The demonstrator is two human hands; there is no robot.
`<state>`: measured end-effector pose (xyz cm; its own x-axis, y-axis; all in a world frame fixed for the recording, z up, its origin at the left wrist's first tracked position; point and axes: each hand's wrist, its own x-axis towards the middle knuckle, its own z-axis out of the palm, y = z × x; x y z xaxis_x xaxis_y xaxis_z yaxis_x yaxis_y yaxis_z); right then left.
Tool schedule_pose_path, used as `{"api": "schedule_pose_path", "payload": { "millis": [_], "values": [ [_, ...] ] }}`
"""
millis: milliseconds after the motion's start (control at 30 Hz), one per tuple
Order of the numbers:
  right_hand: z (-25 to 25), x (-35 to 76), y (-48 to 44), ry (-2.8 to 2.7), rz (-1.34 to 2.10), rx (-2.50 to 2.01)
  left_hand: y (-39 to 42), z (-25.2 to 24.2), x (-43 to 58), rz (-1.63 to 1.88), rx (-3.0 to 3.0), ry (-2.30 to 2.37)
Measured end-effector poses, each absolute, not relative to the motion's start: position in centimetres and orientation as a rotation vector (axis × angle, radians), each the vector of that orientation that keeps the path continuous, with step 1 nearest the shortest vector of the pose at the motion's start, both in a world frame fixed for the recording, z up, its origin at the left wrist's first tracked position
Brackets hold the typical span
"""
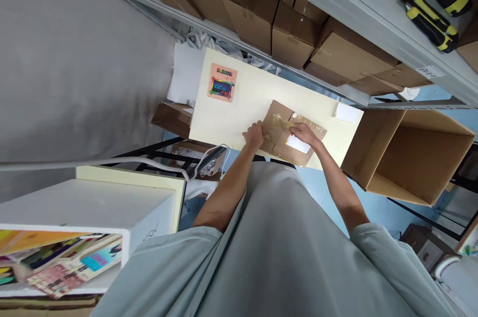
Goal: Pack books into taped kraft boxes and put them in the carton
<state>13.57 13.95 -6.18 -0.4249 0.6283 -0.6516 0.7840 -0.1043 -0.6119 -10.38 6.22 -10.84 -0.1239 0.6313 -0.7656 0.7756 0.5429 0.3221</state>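
Observation:
A flat cardboard box (275, 138) lies at an angle on the cream tabletop (244, 103), shiny tape along its edges and a white label (298, 144) on top. My left hand (254, 134) is closed on the box's left edge. Over the box, my right hand (303, 133) pinches a crumpled strip of clear yellowish packing tape (282, 122), which stretches left across the cardboard. Part of the label is covered by that hand.
On the table lie a pink picture card (222, 83) and a small white box (346, 112). An open carton (418, 158) stands at the right end. Shelving with cartons (295, 33) and yellow-black utility knives (431, 23) runs behind. A white cubby (127, 207) stands near left.

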Motion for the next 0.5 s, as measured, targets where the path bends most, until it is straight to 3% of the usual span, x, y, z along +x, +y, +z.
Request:
{"api": "schedule_pose_path", "payload": {
  "millis": [233, 367, 500],
  "values": [
    [-4.7, 11.6, 16.5, 2.000, -0.984, 1.784, 5.4, -10.6, -8.3, -0.143, 1.502, 1.847],
    [-4.9, 8.6, 16.1, 1.964, -0.930, 1.835, 4.4, -10.9, -7.1, -0.018, 1.753, 1.564],
    [-5.7, 7.2, 15.1, 1.904, -1.003, 1.908, 3.9, -11.6, -6.3, -0.087, 1.704, 1.578]
  ]
}}
